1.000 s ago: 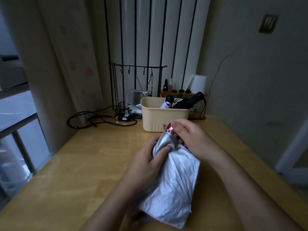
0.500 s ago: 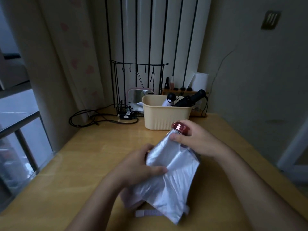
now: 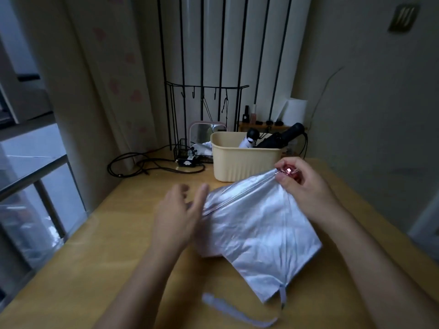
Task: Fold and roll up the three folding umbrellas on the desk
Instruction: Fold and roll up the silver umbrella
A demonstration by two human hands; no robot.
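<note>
Head view, dim light. Silver umbrella on the near middle of the table, shaft collapsed, canopy loose and crumpled, neither pleated nor rolled. Strap trailing free off the near edge of the canopy, unfastened. Right grip clamped on the pink cap at the far end of the umbrella, thumb and fingers pinching it and holding that end up. Left grip apart, fingers straight and blurred, at the left edge of the canopy; hard to tell whether touching the fabric or just beside it.

Farther off, a cream tub with a black umbrella and a white one poking out. Black one looks tightly rolled; of the white one, only the handle end visible. Probably two of three done, so about two thirds along. Left for the third, by the look of it: smoothing the panels, rolling them round the shaft, closing the strap, perhaps dropping it in the tub.

Pale wooden table, running far to a wall with black vertical bars. Black cables coiled at far left, a wire rack with hooks and a small mirror behind the tub, a low shelf with small bottles at far right. Curtain and window on the left, plain wall with a vent on the right.
</note>
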